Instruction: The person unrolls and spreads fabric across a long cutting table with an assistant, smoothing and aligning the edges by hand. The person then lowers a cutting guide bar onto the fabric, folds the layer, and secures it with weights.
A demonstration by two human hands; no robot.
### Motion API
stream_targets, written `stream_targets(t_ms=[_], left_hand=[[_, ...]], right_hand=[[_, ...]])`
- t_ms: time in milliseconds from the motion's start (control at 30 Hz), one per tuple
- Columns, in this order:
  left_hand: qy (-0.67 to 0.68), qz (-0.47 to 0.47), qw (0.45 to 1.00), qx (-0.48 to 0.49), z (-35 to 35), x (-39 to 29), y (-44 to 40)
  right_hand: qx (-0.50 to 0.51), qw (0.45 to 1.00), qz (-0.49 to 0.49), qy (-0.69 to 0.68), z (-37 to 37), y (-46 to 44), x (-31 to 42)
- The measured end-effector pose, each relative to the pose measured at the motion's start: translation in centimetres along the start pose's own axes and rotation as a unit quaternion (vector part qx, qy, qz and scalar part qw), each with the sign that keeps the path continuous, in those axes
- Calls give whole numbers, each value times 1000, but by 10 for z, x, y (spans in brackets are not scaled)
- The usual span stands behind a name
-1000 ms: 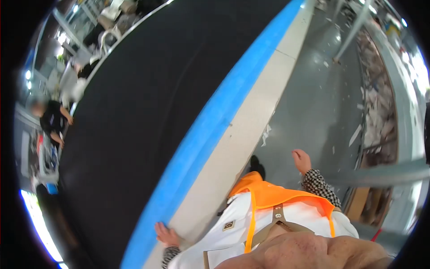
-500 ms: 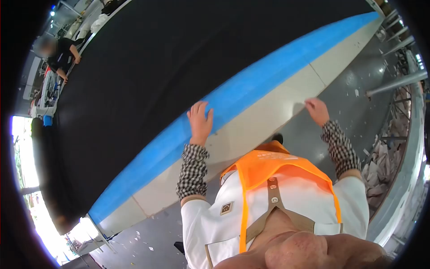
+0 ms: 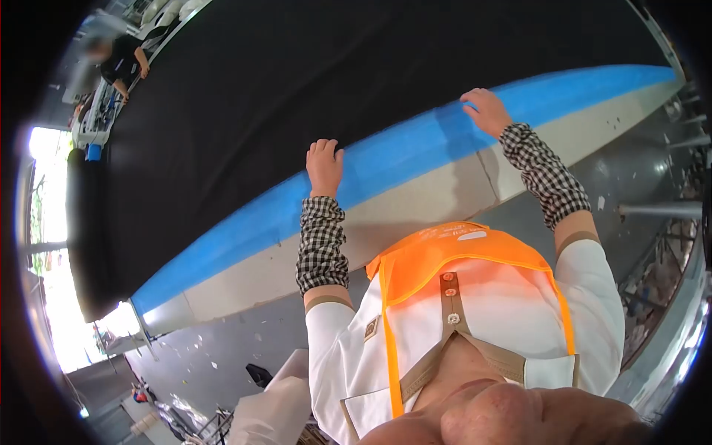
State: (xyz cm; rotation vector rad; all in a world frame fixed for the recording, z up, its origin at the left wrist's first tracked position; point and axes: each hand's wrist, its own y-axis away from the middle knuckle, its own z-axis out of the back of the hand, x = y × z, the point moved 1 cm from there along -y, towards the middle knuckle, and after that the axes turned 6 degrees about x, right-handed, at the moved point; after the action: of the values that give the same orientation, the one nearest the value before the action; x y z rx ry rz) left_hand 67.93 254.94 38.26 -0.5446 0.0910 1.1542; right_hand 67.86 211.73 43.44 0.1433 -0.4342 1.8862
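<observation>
A wide sheet of black fabric [image 3: 245,96] covers the table before me, with a blue strip [image 3: 393,157] along its near side. My left hand [image 3: 324,167] lies over the border between the black fabric and the blue strip, fingers extended and thumb apart. To its right, my right hand [image 3: 487,111] is over the far side of the blue strip. Its fingers are slightly bent and point left towards the black fabric, with nothing visible in them. Whether this hand touches the cloth I cannot tell; its shadow falls on the strip.
A pale table edge [image 3: 245,280] runs nearest my body, beside the grey floor [image 3: 222,352]. Across the table at the far left, another person [image 3: 122,63] leans on the edge. A dark roll [image 3: 89,230] stands at the left end. A metal pole [image 3: 660,210] juts in at right.
My right hand has moved from the near table edge forward to the far side of the blue strip. My left hand has shifted slightly forward, onto the fabric border. The camera view has turned.
</observation>
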Motion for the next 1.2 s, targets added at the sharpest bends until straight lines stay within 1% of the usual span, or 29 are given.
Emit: stream_targets(t_ms=[167, 267, 467, 533, 600, 700, 800, 900, 1000, 1067, 1100, 1167, 1200], left_hand=[[-38, 13, 999, -29, 4, 13, -1], [-29, 30, 998, -55, 6, 10, -1], [18, 63, 994, -90, 10, 14, -1], [36, 65, 993, -90, 9, 21, -1], [58, 98, 990, -87, 6, 20, -1], [60, 121, 988, -73, 4, 18, 0], [44, 133, 990, -11, 2, 23, -1], [16, 108, 994, 9, 1, 26, -1], [36, 118, 992, 32, 3, 27, 0], [50, 104, 992, 50, 3, 29, 0], [57, 95, 992, 59, 3, 29, -2], [30, 64, 993, 93, 12, 20, -7], [17, 48, 993, 109, 16, 15, -9]], right_hand=[[27, 997, 73, 18, -27, -47, 8], [59, 992, 108, 19, -35, -53, 0], [31, 987, 155, -38, -51, -60, -12], [7, 988, 144, -51, -42, -58, 5], [13, 991, 123, -53, -47, -56, 2], [18, 991, 113, -66, -50, -55, -2], [28, 990, 105, -88, -53, -52, -4], [38, 990, 96, -100, -53, -53, -3], [44, 989, 85, -115, -52, -52, 0], [40, 988, 83, -127, -50, -51, 2], [28, 988, 100, -118, -50, -48, 0], [0, 986, 134, -97, -55, -46, -7], [-8, 987, 133, -92, -54, -48, -8]])
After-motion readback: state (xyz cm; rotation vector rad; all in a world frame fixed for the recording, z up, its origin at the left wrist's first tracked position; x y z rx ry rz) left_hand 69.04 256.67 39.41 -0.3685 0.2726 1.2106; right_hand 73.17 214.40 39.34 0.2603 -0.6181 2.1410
